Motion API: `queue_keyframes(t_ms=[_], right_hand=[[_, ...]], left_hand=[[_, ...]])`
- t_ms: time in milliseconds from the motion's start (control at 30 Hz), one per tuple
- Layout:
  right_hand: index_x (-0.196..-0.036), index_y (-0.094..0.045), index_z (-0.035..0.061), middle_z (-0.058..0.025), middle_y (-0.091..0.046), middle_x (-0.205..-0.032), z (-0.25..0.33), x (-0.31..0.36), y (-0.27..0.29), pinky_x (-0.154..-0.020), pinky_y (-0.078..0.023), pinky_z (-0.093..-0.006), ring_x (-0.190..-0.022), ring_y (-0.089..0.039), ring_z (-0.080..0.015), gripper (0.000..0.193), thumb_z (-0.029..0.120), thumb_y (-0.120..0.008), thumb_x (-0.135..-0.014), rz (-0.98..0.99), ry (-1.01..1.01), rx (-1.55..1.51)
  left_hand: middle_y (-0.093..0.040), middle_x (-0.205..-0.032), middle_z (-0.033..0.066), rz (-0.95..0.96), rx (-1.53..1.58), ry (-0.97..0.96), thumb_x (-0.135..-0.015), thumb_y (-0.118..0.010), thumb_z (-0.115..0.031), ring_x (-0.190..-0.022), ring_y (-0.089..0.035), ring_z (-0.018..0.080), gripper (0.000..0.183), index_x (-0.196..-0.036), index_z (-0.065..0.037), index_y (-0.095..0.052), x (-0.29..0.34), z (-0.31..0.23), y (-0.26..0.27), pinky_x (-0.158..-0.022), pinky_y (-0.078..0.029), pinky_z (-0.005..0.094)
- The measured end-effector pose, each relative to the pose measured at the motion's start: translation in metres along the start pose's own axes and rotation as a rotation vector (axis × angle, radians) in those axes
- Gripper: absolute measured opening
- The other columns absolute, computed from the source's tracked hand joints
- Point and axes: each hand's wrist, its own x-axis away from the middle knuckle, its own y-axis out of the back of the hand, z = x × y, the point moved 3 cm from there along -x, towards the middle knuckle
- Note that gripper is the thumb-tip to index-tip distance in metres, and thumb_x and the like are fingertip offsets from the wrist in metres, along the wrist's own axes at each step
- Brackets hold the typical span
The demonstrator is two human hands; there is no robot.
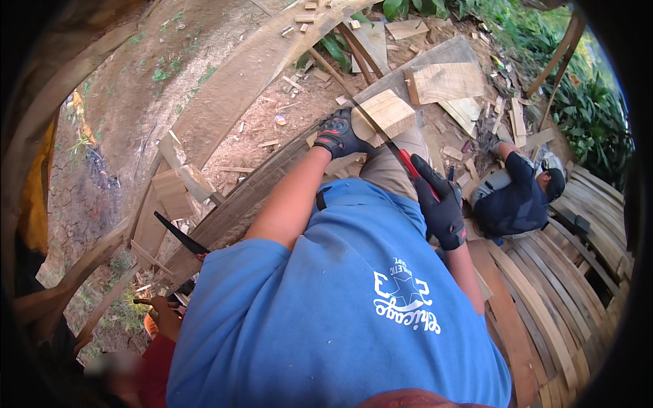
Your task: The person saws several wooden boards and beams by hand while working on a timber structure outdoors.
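Observation:
My left hand (338, 134), in a black glove with red marks, presses against the left end of a pale wooden block (393, 111) and steadies it. The block rests on or beside my thigh, over a long plank (262, 173); its exact support is hidden. Across the block's left part runs the thin dark blade of a handsaw (375, 126). My right hand (442, 206), gloved in black, is closed around the saw's red and black handle, with the index finger lying along it.
A larger wood block (445, 83) lies beyond, on a board. Wood offcuts litter the ground. A person in a dark shirt (513, 197) crouches at right beside stacked planks (544, 279). A black curved tool (180, 233) lies at left, near another person's red clothing (155, 370).

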Motion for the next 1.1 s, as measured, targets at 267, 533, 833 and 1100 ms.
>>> queue_keyframes(t_ms=[267,533,833,1100], right_hand=[[-0.150,-0.067,0.0076,-0.0216,-0.077,-0.132,0.022,0.071,0.041,-0.105,-0.056,-0.0403,-0.119,-0.077,-0.0319,0.045,0.017,-0.067,-0.106,-0.019,0.026,0.048],[-0.155,-0.061,-0.0011,-0.0053,-0.074,-0.100,0.022,0.108,0.055,-0.068,-0.051,-0.0286,-0.072,-0.061,-0.0081,0.049,0.014,-0.061,-0.108,-0.293,-0.040,-0.217],[-0.161,-0.052,0.0021,-0.0210,-0.079,-0.115,-0.028,-0.016,-0.013,-0.091,-0.057,-0.0413,-0.101,-0.076,-0.0312,0.059,0.024,-0.064,-0.107,-0.237,0.033,-0.165],[-0.150,-0.066,0.0052,-0.0164,-0.080,-0.103,-0.083,-0.098,-0.073,-0.078,-0.057,-0.0386,-0.079,-0.073,-0.0230,0.048,0.030,-0.064,-0.109,-0.269,-0.122,-0.220]], left_hand=[[-0.061,-0.148,0.0249,0.013,0.081,-0.010,-0.055,-0.098,-0.067,-0.136,-0.062,0.0404,0.127,-0.153,-0.001,-0.053,-0.006,0.014,-0.003,-0.117,-0.050,0.0481],[-0.052,-0.155,0.0225,-0.254,-0.247,-0.030,-0.060,-0.093,-0.065,-0.146,-0.050,0.0380,0.134,-0.164,-0.002,-0.038,-0.003,0.006,0.013,-0.125,-0.036,0.0529],[-0.044,-0.163,0.0241,-0.337,-0.384,-0.168,-0.064,-0.091,-0.068,-0.152,-0.043,0.0403,0.135,-0.167,-0.003,-0.032,-0.054,-0.012,0.008,-0.128,-0.029,0.0540],[-0.073,-0.130,0.0179,-0.377,0.164,0.115,-0.105,-0.058,-0.052,-0.125,-0.065,0.0391,0.053,-0.130,-0.007,-0.071,-0.091,-0.003,0.018,-0.113,-0.042,0.0574]])
